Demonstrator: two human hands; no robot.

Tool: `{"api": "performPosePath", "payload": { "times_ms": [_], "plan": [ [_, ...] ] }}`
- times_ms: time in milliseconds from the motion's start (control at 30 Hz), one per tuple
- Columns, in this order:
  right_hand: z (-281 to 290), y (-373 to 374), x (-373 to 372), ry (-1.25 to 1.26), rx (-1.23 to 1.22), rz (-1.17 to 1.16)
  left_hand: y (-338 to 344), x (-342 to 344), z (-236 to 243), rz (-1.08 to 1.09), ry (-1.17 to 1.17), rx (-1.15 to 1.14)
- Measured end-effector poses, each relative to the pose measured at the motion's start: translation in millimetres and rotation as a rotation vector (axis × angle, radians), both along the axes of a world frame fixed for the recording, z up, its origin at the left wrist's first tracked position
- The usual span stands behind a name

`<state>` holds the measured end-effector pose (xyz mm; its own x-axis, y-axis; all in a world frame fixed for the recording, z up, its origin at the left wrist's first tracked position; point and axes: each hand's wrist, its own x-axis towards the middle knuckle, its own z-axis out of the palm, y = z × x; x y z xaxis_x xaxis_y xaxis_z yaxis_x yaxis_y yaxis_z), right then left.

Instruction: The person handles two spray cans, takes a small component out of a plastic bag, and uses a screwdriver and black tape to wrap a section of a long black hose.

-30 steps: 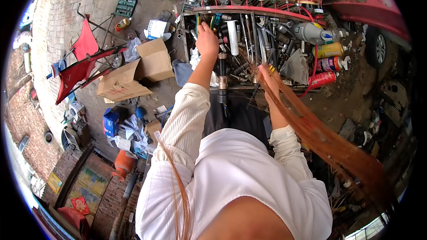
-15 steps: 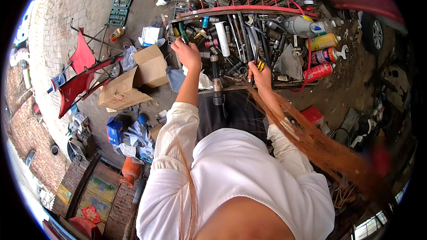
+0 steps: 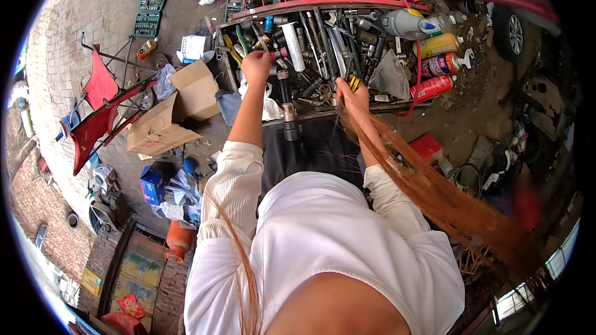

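A long tray (image 3: 225,61) full of hand tools and metal parts lies in front of me. Over its left part is my left hand (image 3: 256,68), its fingers pinched together beside a slim metal piece; whether they grip that piece is hard to see. Green-handled pliers (image 3: 241,38) rest just left of those fingers. My right hand (image 3: 354,98), at the tray's near edge, is closed around a tool with a yellow-and-black handle (image 3: 354,83); its kind is unclear. Between my hands lie a white tube (image 3: 292,47), several long metal bars and a dark socket extension (image 3: 286,96) jutting over the near edge.
An open cardboard box (image 3: 162,121) and a red folding chair (image 3: 99,84) stand at left, with a green socket case (image 3: 151,12) beyond. Spray cans (image 3: 433,88) and a grey bottle (image 3: 400,23) line the tray's right end. Loose hair strands hang across my right forearm.
My left hand has moved right over the tray, from beside the green-handled pliers toward the sockets, and its fingers have drawn together. My right hand keeps its hold. The whole view has shifted slightly.
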<state>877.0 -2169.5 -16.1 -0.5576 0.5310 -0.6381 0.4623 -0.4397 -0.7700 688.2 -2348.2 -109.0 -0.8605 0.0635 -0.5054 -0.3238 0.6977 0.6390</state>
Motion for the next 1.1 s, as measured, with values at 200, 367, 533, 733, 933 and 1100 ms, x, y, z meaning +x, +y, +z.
{"api": "performPosePath", "payload": {
  "times_ms": [200,367,533,733,933,1100],
  "plan": [
    [8,15,14,0.014,-0.001,-0.082,-11,80,36,-0.222,-0.021,0.147],
    [21,25,21,0.051,0.027,-0.144,-6,122,51,-0.911,0.239,-0.123],
    [49,31,30,0.062,0.082,-0.153,-8,133,35,-1.245,0.317,-0.237],
    [57,45,39,0.149,-0.295,-0.340,-5,140,29,-1.233,0.256,-0.248],
    [54,48,33,0.111,-0.572,-0.496,-11,121,69,-0.630,-0.357,0.284],
    [62,42,22,0.149,-0.645,-0.448,-13,93,122,-0.193,-0.949,0.733]
  ]
}}
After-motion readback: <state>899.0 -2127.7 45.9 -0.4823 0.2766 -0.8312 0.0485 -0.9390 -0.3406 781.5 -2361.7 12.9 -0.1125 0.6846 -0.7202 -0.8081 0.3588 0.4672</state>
